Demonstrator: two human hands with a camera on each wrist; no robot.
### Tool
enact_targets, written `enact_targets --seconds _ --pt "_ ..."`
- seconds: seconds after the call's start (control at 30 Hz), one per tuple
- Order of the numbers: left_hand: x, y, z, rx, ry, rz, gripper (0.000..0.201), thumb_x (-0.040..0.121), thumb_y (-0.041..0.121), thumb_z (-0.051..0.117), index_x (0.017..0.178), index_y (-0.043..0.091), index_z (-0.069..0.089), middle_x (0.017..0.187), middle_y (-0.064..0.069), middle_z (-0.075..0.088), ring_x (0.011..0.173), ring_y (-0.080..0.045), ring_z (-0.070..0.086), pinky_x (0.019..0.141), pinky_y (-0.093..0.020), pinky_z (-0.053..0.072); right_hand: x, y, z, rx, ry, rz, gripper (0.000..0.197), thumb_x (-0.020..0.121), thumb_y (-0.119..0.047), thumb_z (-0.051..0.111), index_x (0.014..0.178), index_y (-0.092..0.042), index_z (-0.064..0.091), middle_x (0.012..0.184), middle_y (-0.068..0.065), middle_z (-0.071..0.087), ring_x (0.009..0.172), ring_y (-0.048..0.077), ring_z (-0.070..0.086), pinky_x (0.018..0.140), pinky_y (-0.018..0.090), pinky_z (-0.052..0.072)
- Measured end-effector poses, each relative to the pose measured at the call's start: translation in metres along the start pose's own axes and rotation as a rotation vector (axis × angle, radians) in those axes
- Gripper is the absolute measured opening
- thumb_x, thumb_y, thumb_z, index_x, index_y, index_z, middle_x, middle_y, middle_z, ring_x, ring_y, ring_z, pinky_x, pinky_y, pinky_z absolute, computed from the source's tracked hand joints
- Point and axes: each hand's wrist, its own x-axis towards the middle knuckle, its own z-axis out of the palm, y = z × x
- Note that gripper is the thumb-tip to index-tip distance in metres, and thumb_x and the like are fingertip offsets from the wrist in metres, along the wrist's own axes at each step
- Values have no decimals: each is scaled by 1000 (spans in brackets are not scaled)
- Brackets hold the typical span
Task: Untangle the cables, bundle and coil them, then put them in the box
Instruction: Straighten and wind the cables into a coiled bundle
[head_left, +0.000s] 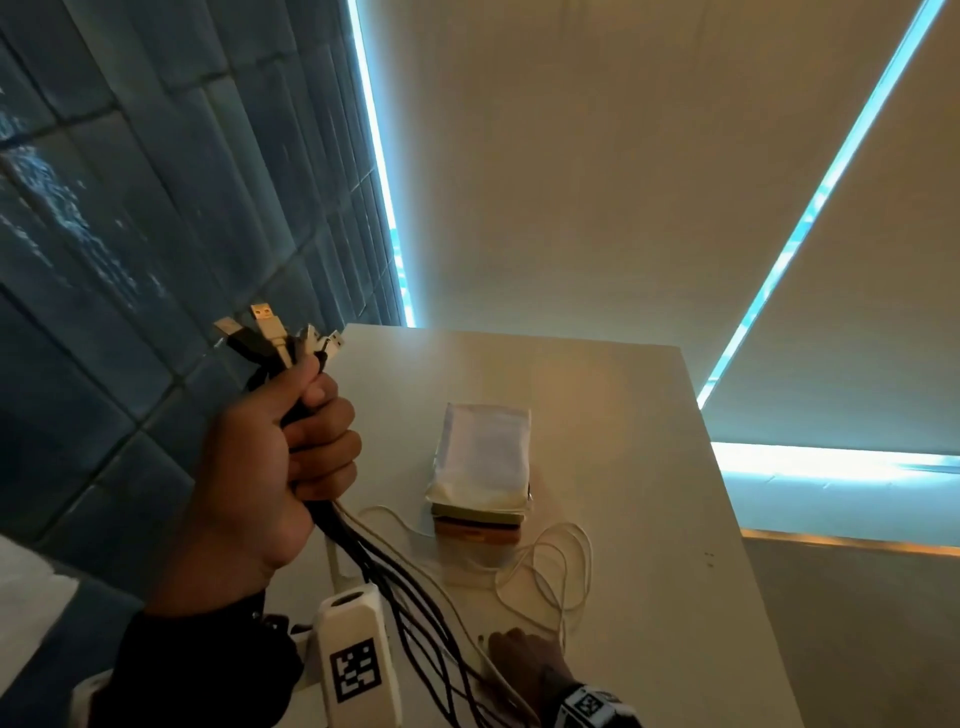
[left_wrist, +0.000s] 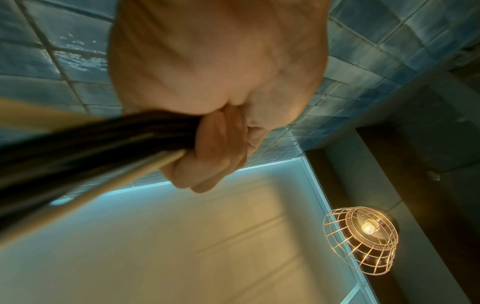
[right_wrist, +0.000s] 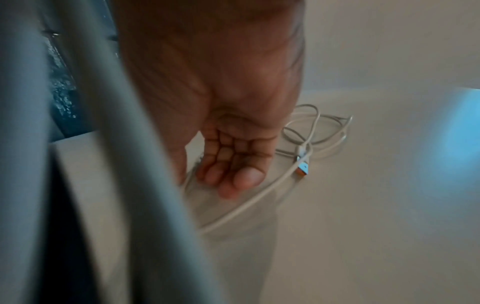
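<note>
Our left hand (head_left: 270, 457) fists the limp cables (head_left: 415, 613) below their plugs; right fingers (right_wrist: 233, 176), loose, reach the white cable (right_wrist: 259, 197).

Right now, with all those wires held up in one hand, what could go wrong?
The left hand grips the cables by their plug ends, so the dangling parts could knot again. They could also catch the loose white cable on the table near the right hand and drag it.

Head view downward; wrist views close-up.
</note>
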Motion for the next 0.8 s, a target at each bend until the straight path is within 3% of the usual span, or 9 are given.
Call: enact_targets --seconds 0.2,0.27,0.33,0.4,0.5,0.6,0.67,0.73,0.8 --pt "0 -1 0 -7 4 19 39 96 35 37 59 21 40 41 10 24 29 -2 19 29 -12 16 -8 13 -6 155 102 -50 26 96 -28 41 107 -9 54 115 20 61 102 36 62 80 38 47" --pt "1 -2 0 1 10 23 38 96 35 38 61 20 39 42 9 24 30 -2 19 30 -13 16 -14 13 -16 412 188 -136 12 96 -25 46 92 -16 53 96 14 66 83 27 66 69 36 49" --pt "3 -5 1 15 4 27 37 96 35 39 62 19 41 43 9 25 30 -3 20 31 -14 17 -22 11 -32 726 306 -205 14 97 -17 51 83 -16 51 75 4 65 61 14 63 60 33 52" --pt "6 -10 3 46 -8 38 36 96 34 41 64 18 42 45 8 26 32 -4 20 32 -14 18 -35 5 -57 923 407 -276 8 98 -16 51 91 -13 55 69 5 64 58 18 62 59 34 54" --pt "10 -18 9 112 -27 47 33 96 31 43 66 17 44 46 7 26 33 -4 21 33 -16 20 -60 -9 -97 1114 552 -410 15 99 -19 52 99 -5 55 66 10 61 55 26 57 55 38 52" --pt "14 -28 20 189 -39 37 31 98 24 42 67 16 42 48 7 25 35 -5 20 35 -19 15 -86 -27 -132 1271 623 -557 17 99 -18 50 101 -1 53 67 11 54 49 20 46 44 29 39" --pt "16 -36 29 266 -57 40 31 97 24 46 68 17 40 50 5 25 39 -7 19 39 -22 14 -99 -40 -151 1313 668 -650 14 99 -12 49 104 -1 55 68 10 53 50 14 41 44 23 33" --pt "14 -44 40 346 -86 58 29 91 32 53 70 16 41 53 3 26 43 -11 19 44 -27 14 -110 -53 -166 1317 695 -751 13 98 -6 49 106 -2 57 69 11 56 51 15 39 45 24 31" --pt "11 -50 52 467 -84 88 32 84 42 55 73 14 46 53 -1 37 42 -14 32 43 -26 23 -118 -64 -176 1286 728 -808 12 97 -5 51 107 -1 55 72 13 62 51 20 45 45 26 36"
